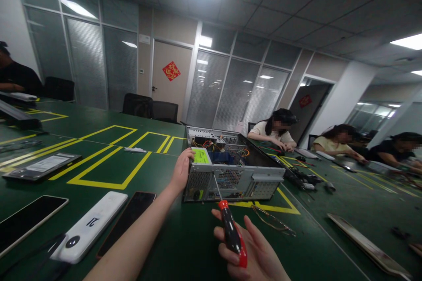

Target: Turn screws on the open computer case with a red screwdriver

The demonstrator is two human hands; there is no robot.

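An open computer case (244,175) lies on its side on the green table, its rear panel turned toward me. Inside it show coloured wires and, at the near left corner, a power supply with a bright green label (200,155). My left hand (183,167) rests against the case's left side, fingers curled over the top edge by the label. In my right hand (242,243) is a screwdriver (231,228) with a black and red handle, held loosely in the fingers. Its shaft points up to the rear panel beside the power supply; whether the tip touches a screw is too small to tell.
At left lie a hard drive (42,166), a white device marked 21 (95,224) with a cable, and dark phones (31,224). Eyeglasses (273,219) lie right of the case, near black cables (301,178). Several people sit around the tables.
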